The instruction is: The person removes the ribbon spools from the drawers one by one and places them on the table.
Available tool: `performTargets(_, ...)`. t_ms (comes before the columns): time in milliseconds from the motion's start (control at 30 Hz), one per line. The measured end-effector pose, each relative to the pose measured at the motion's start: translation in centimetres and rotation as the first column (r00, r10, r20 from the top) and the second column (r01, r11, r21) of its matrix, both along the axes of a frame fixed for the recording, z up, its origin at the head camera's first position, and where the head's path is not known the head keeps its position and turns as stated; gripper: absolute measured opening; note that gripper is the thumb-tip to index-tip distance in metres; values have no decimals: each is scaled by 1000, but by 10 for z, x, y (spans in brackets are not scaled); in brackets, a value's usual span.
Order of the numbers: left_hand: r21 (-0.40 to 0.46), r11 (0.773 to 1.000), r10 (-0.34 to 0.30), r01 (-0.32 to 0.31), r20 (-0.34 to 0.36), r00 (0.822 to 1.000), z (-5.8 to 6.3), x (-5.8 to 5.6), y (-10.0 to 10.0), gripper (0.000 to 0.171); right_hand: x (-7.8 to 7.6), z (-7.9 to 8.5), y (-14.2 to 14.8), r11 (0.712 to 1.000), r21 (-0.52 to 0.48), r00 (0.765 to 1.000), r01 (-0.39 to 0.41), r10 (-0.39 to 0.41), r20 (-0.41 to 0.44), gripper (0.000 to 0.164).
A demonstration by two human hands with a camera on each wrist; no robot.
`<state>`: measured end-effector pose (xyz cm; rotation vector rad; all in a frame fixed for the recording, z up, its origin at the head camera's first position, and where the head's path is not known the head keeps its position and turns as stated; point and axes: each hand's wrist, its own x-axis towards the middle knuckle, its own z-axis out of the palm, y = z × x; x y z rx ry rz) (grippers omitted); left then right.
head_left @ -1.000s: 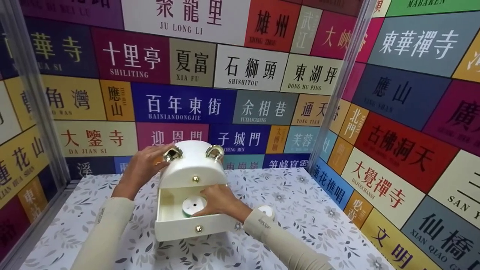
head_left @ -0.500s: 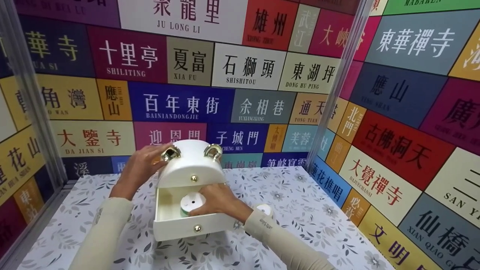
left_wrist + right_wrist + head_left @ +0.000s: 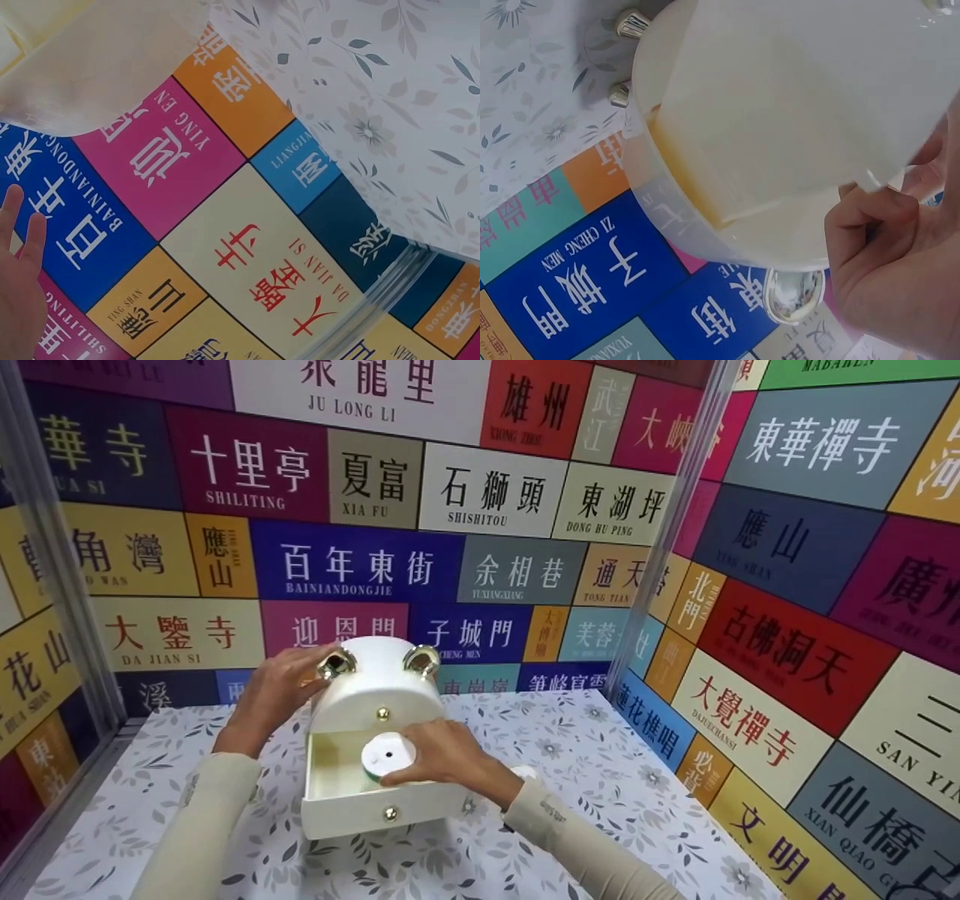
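A white drawer box [image 3: 375,690] with a rounded top and two gold ears stands on the table, its lower drawer [image 3: 341,816] pulled out. My right hand [image 3: 454,754] reaches over the drawer and grips a small white round spool [image 3: 386,754] with a centre hole and a green edge. The spool sits raised, slightly tilted, above the drawer floor. My left hand [image 3: 271,694] touches the box's left side beside the left gold ear [image 3: 337,662]; its fingers look extended in the left wrist view. In the right wrist view the curled fingers show, but the drawer hides the spool.
A second white round thing [image 3: 525,772] lies on the table right of the box, mostly hidden behind my right wrist. The patterned tabletop [image 3: 600,810] meets coloured sign-covered walls [image 3: 502,495] at the back and right. Clear upright posts [image 3: 667,525] stand at the corners.
My right hand has lifted the spool slightly from the drawer floor. The left hand stays by the box's left ear. The whole view has shifted a little.
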<state>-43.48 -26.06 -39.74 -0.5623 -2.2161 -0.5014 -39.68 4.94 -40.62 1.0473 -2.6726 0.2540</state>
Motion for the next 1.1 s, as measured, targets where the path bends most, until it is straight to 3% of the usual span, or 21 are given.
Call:
performTargets(167, 8, 1000, -13, 13, -5, 1000, -1, 1, -1, 77, 8, 15, 19, 996, -91, 1000, 3, -2, 8, 57)
performTargets(400, 13, 999, -29, 29, -8, 1000, -2, 2, 0, 77, 8, 35, 61, 988, -143, 998, 61, -60, 12, 75)
performTargets(700, -2, 1000, -20, 20, -4, 1000, -1, 1, -1, 77, -4, 34, 117, 971, -188, 988, 148, -136, 75, 85)
performTargets(900, 15, 999, -29, 29, -11, 1000, 0, 1, 0, 78, -14, 18, 155, 950, -190, 966, 247, -225, 127, 88)
performTargets(1100, 24, 999, -36, 37, -15, 999, 1, 2, 0, 79, -31, -42, 209, 903, -179, 913, 391, -356, 198, 84)
